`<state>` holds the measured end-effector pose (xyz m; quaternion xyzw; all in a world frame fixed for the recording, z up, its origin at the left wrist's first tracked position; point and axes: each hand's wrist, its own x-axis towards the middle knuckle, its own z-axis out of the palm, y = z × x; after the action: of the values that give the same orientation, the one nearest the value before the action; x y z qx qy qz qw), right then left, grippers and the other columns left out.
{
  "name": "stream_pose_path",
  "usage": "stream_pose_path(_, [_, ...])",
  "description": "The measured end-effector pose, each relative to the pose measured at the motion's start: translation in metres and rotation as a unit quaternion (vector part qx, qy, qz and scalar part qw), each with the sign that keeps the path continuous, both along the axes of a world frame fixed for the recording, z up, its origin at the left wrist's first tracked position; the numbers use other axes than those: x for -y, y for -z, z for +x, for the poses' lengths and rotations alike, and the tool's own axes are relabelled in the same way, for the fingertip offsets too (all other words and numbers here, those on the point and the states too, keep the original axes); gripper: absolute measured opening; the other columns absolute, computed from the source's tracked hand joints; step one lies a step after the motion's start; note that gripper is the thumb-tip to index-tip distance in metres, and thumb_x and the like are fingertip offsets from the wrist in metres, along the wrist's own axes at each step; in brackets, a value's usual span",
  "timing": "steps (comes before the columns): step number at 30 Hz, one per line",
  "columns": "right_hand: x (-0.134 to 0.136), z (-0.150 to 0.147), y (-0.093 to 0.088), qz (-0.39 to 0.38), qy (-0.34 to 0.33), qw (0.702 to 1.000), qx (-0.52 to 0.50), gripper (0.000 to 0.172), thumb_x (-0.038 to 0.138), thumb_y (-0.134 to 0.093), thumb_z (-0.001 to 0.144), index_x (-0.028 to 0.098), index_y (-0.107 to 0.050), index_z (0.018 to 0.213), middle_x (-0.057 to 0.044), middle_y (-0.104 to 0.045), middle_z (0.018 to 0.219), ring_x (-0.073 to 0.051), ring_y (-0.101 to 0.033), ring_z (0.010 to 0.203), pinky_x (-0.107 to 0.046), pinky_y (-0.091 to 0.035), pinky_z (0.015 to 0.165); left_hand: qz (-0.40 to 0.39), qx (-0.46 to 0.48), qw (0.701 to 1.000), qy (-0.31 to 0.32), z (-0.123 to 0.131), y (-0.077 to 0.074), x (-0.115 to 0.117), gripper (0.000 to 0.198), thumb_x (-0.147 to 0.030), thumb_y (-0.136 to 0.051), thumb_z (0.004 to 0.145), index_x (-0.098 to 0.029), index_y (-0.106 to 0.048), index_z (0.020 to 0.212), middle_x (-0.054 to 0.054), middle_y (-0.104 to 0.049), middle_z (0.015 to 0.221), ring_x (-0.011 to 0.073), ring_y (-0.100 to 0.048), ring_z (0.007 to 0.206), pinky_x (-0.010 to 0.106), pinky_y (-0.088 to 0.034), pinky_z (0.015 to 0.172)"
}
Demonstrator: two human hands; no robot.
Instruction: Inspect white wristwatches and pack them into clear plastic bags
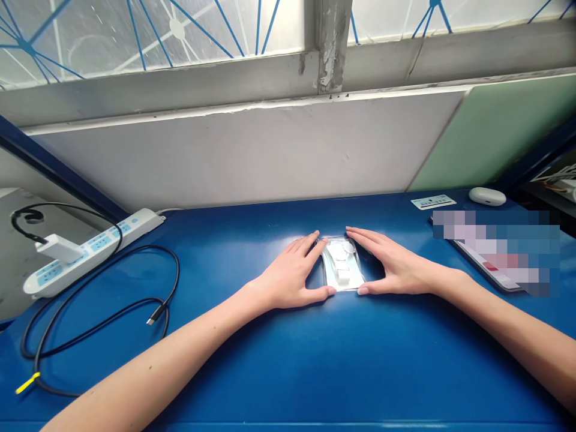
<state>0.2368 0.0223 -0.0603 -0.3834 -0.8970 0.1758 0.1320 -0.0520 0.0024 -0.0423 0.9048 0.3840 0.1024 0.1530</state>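
Note:
A small clear plastic packet (342, 264) lies flat on the blue tabletop (279, 372), with a white item and a pale card inside it. What the white item is I cannot make out. My left hand (294, 273) rests at the packet's left side, thumb and fingertips at its corners. On the opposite side my right hand (396, 264) has its thumb by the near right corner and its fingers by the far edge. Both hands have their fingers stretched and apart, and neither grips the packet.
At the left stands a white power strip (101, 243) with a charger (63, 249) plugged in. Its black cable (175, 270) loops over the table. A phone (481, 264), partly blurred out, a white card (433, 202) and a white earbud case (487, 196) lie at the right.

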Motion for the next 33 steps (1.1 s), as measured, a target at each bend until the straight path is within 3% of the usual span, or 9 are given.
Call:
stream_pose_path(16, [-0.003, 0.007, 0.004, -0.004, 0.003, 1.0, 0.018, 0.112, 0.068, -0.069, 0.074, 0.02, -0.017, 0.16, -0.018, -0.027, 0.163, -0.042, -0.027, 0.148, -0.06, -0.033, 0.116, -0.015, -0.013, 1.0, -0.009, 0.001, -0.002, 0.001, 0.097, -0.065, -0.058, 0.086, -0.006, -0.024, 0.155, 0.021, -0.021, 0.163, 0.0342, -0.021, 0.151, 0.047, -0.023, 0.122])
stream_pose_path(25, [-0.004, 0.01, 0.006, 0.009, -0.001, 1.0, 0.008, 0.111, 0.067, -0.07, 0.075, 0.022, -0.015, 0.161, -0.016, -0.024, 0.164, -0.043, -0.027, 0.147, -0.06, -0.033, 0.116, -0.008, 0.008, 1.0, -0.013, 0.0, 0.002, 0.0, 0.094, -0.064, -0.06, 0.085, -0.016, -0.022, 0.157, 0.019, -0.023, 0.163, 0.035, -0.023, 0.151, 0.05, -0.025, 0.12])
stream_pose_path(33, [-0.005, 0.009, 0.003, 0.019, -0.009, 1.0, 0.021, 0.109, 0.066, -0.067, 0.078, 0.02, -0.013, 0.161, -0.018, -0.024, 0.164, -0.042, -0.024, 0.149, -0.061, -0.033, 0.115, -0.01, -0.002, 1.0, -0.011, 0.0, 0.001, -0.001, 0.094, -0.065, -0.059, 0.086, -0.012, -0.025, 0.156, 0.019, -0.026, 0.162, 0.0346, -0.024, 0.15, 0.048, -0.024, 0.121])
